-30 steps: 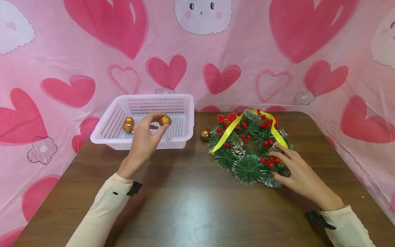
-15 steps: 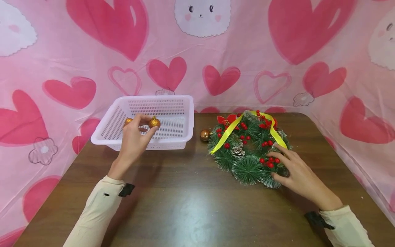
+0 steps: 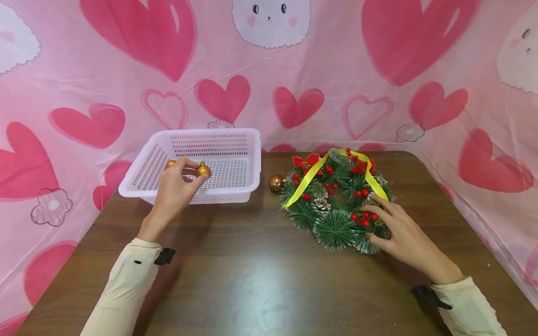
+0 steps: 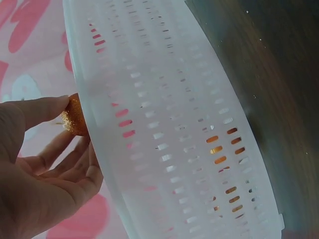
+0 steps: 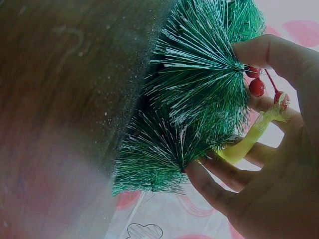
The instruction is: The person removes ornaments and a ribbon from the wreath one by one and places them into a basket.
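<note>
My left hand (image 3: 174,189) pinches a glittery gold bauble (image 3: 203,169) between thumb and fingertips, over the white plastic basket (image 3: 255,161). In the left wrist view the bauble (image 4: 75,115) shows just past the basket's rim (image 4: 94,124). On the table's right half lies a green Christmas wreath (image 3: 336,228) with red berries, red flowers, a pine cone and a yellow ribbon (image 3: 308,182). The right hand (image 3: 401,235) grips its right side; in the right wrist view thumb and fingers curve around the frosted needles (image 5: 199,99).
Another gold glittery bauble (image 3: 170,164) sits in the basket, partly hidden by the left hand. A shiny copper-coloured bauble (image 3: 276,183) lies on the brown wooden table (image 3: 260,280) at the wreath's left edge. A pink heart-patterned cloth (image 3: 269,60) hangs behind.
The left hand has moved left and slightly down over the basket with the gold bauble, now covering more of the baubles inside. The right hand has stayed on the wreath.
</note>
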### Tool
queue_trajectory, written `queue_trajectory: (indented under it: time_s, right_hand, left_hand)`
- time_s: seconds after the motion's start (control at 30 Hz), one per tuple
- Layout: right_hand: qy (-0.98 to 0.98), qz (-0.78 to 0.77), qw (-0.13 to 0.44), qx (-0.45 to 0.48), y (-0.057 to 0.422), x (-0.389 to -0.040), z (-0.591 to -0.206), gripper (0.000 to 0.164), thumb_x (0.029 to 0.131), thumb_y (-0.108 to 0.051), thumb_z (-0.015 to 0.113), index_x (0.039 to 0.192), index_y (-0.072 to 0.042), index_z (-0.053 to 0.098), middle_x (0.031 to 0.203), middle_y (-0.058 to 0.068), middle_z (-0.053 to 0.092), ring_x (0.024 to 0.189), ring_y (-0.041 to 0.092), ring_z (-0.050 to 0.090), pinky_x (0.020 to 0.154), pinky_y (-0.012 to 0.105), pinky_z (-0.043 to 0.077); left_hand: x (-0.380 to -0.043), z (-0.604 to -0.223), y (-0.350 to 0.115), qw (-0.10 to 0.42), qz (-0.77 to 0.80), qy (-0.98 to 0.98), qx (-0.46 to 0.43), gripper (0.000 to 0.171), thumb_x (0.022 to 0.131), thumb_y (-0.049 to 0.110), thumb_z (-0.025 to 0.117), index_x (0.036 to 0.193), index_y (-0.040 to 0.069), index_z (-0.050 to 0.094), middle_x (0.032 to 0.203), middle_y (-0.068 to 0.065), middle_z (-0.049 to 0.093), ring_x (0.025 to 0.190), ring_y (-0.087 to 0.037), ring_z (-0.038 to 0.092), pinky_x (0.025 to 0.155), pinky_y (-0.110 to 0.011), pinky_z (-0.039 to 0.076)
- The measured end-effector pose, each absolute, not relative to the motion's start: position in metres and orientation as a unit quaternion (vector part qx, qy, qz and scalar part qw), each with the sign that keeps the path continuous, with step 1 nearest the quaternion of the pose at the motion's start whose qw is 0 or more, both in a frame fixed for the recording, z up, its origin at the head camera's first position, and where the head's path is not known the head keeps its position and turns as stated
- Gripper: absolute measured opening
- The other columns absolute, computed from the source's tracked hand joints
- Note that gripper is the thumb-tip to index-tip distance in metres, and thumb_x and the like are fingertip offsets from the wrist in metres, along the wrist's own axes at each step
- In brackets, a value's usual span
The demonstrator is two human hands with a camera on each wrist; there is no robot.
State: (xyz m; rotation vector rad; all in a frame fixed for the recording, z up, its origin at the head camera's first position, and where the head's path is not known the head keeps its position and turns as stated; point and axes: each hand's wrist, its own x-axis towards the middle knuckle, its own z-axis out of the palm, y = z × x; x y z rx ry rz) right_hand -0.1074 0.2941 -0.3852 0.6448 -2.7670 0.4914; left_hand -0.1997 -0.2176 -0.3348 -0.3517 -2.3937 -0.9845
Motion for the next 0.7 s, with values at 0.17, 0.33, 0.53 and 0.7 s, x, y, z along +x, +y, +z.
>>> queue_trajectory:
  time_s: [0.17,0.33,0.53,0.7]
  right_hand:
    - [-0.952,0.168,0.129,0.220,0.2943,-0.1073,-0.3848,0.061,0.076,-0.020,0.083,0.131,-0.019,0.057,0.150,0.018,0.040,0.127,0.047,0.041,0.085,0.074,0.040]
    - [-0.953,0.166,0.127,0.218,0.2948,-0.1068,-0.3849,0.061,0.076,-0.021,0.083,0.132,-0.019,0.057,0.150,0.018,0.040,0.128,0.047,0.041,0.085,0.075,0.040]
    - [-0.953,0.166,0.128,0.219,0.2950,-0.1077,-0.3851,0.061,0.076,-0.020,0.083,0.132,-0.020,0.057,0.151,0.017,0.039,0.126,0.047,0.042,0.084,0.074,0.041]
    - [-0.951,0.167,0.132,0.224,0.2956,-0.1082,-0.3857,0.061,0.076,-0.020,0.083,0.132,-0.019,0.057,0.150,0.018,0.040,0.126,0.047,0.043,0.084,0.073,0.042]
  left_hand:
    - [-0.2001,-0.3351,-0.2205,0.250,-0.350,-0.893,-0.134,0.027,0.082,0.009,0.081,0.099,-0.002,0.063,0.097,-0.017,0.072,0.084,-0.031,0.071,0.062,-0.007,0.042]
    - [-0.2004,-0.3350,-0.2223,0.231,-0.333,-0.904,-0.138,0.027,0.081,0.010,0.082,0.099,-0.001,0.066,0.095,-0.017,0.073,0.082,-0.030,0.069,0.062,-0.015,0.045]
    - [-0.2018,-0.3365,-0.2238,0.219,-0.311,-0.913,-0.146,0.023,0.081,0.012,0.080,0.096,-0.001,0.069,0.089,-0.017,0.073,0.081,-0.032,0.067,0.073,-0.042,0.048]
    - [-0.2006,-0.3375,-0.2258,0.203,-0.304,-0.919,-0.145,0.019,0.082,0.012,0.079,0.093,-0.001,0.069,0.086,-0.016,0.073,0.085,-0.032,0.067,0.080,-0.047,0.044]
